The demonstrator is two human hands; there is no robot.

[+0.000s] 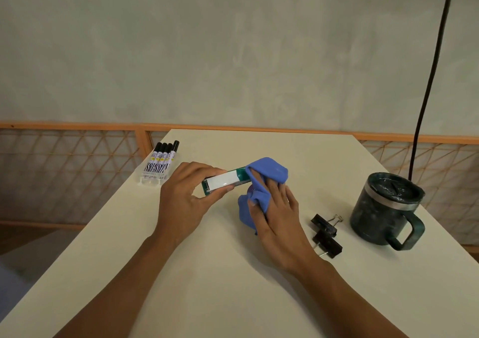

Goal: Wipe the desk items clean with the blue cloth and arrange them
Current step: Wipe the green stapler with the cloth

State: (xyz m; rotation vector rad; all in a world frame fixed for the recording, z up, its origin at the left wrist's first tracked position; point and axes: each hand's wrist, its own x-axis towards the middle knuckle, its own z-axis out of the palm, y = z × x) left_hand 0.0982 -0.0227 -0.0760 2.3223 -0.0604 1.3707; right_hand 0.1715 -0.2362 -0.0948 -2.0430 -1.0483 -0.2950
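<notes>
Your right hand (pixel 274 208) clutches the blue cloth (pixel 261 182) over the green-and-white bar (pixel 225 179), whose long axis runs eight-to-two o'clock, while your left hand (pixel 186 200) pinches its eight-o'clock end.

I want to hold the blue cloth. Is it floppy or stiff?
Probably floppy: the blue cloth drapes and folds over the right hand. Likely light, since the fingers bunch it easily. It shouldn't roll or break.

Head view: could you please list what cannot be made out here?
- Far end of the green-and-white item: wrapped by the blue cloth.
- Marker pack print: too small.
- Right hand fingertips: under the cloth.
- Mug contents: lid covers them.
</notes>
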